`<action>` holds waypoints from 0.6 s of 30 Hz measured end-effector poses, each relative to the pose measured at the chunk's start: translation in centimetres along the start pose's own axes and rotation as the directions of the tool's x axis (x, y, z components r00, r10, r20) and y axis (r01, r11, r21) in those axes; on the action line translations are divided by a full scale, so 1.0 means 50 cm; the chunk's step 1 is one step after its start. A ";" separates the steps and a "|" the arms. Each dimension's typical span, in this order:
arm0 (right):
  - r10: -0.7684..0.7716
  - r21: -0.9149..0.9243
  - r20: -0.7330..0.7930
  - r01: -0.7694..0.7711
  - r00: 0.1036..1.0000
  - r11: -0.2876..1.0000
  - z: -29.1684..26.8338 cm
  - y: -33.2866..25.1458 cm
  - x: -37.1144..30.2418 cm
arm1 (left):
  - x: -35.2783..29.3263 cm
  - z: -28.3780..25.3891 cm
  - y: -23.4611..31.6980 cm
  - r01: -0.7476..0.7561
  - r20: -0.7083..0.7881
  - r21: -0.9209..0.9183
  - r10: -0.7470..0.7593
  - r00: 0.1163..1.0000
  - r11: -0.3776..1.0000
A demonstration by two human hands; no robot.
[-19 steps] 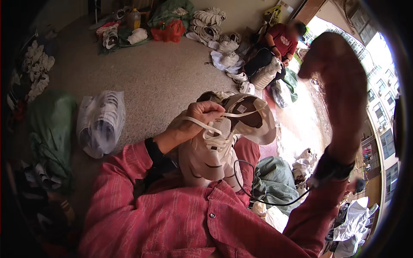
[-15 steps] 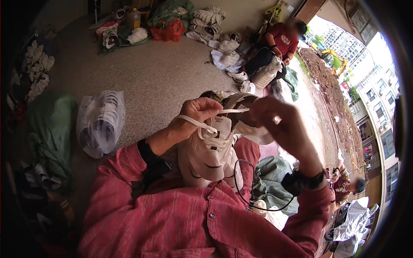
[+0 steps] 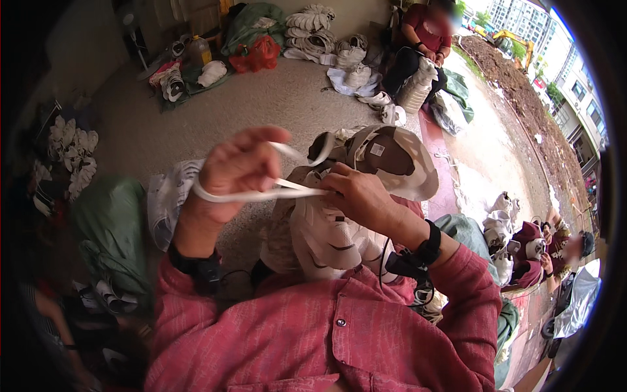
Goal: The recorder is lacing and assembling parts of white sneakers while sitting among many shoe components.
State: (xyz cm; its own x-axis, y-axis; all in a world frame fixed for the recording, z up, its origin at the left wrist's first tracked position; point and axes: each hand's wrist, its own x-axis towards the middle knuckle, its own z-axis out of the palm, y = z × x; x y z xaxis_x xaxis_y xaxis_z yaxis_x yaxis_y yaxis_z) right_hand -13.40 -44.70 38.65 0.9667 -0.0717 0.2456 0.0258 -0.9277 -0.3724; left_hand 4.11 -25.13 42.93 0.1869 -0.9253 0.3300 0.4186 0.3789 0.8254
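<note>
In my lap lies a stack of pale shoe uppers, the front one partly behind my hands. Beside it rises an opened upper with a brown lining and a small white label. My right hand pinches a white shoelace low over the front upper. The lace runs left and bends round my left hand, which is raised and smeared by motion. Its fingers are curled, and a second stretch of lace comes out from them toward the right hand. The lace holes under my right fingers are hidden.
A clear bag of shoe uppers and a green sack lie to my left. More uppers are piled by the far wall near a red bag. One person sits at far right, another person at the right edge.
My left hand has moved left and up, drawing the lace into a wide loop. My right hand has come down leftward onto the upper. The view has shifted.
</note>
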 end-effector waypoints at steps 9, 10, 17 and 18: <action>0.298 0.818 0.202 -0.328 0.933 0.472 -0.074 0.009 0.024 | -0.249 -0.193 0.155 -0.630 -0.459 -0.025 0.551 0.697 0.776; 0.291 0.837 0.202 -0.319 0.935 0.444 -0.096 0.006 0.039 | -0.282 -0.195 0.167 -0.652 -0.458 -0.009 0.577 0.676 0.758; 0.143 0.767 0.124 -0.186 0.982 0.614 -0.168 -0.057 0.175 | -0.293 -0.071 0.218 -0.751 -0.242 0.146 0.760 0.604 0.644; 0.035 0.770 0.103 -0.102 0.994 0.630 -0.173 -0.085 0.191 | -0.289 -0.033 0.231 -0.766 -0.154 0.183 0.788 0.596 0.616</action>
State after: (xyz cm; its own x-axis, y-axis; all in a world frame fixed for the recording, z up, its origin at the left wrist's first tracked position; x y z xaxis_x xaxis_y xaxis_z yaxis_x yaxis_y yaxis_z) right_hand -6.49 -44.62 50.29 0.9881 -0.0655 0.1388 0.1138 -0.2948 -0.9488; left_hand 7.71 -7.34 46.93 0.5783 -0.2506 0.7764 -0.0486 0.9394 0.3393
